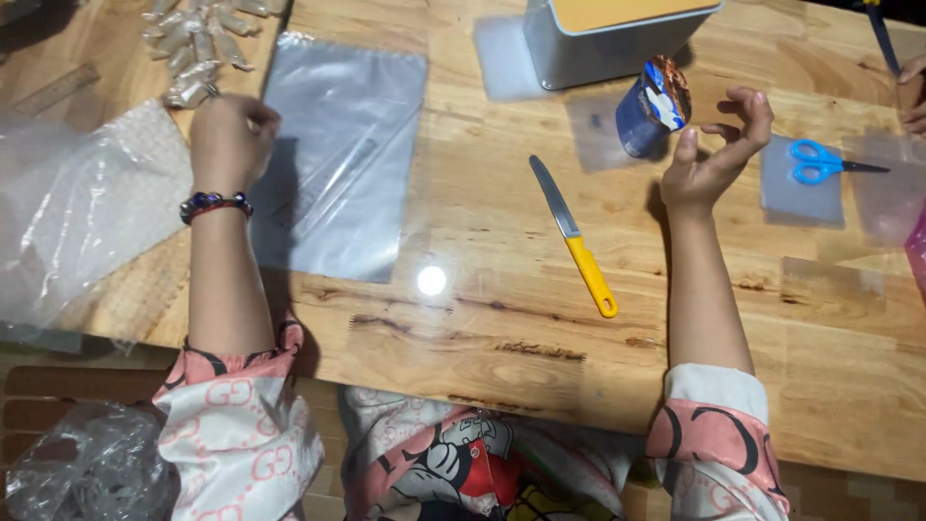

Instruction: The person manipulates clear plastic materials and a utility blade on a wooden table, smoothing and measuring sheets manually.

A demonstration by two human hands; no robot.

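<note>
My left hand (231,135) is curled into a fist at the top left edge of a large clear plastic bag (338,154) that lies flat on the wooden table (502,328). Just beyond it lies a pile of small clear packets (198,48). Nothing shows for certain inside the fist. My right hand (719,145) is raised with its fingers apart and bent, right beside a blue cylindrical roll with a brown top (654,108). Its thumb is close to the roll without gripping it. A knife with a yellow handle (576,234) lies between my arms.
A grey box with an orange lid (608,34) stands at the back. Blue scissors (820,159) rest on a clear sheet at the right, near another person's hand (912,92). Bubble wrap (77,212) covers the left side, and crumpled plastic (87,463) sits below the table edge.
</note>
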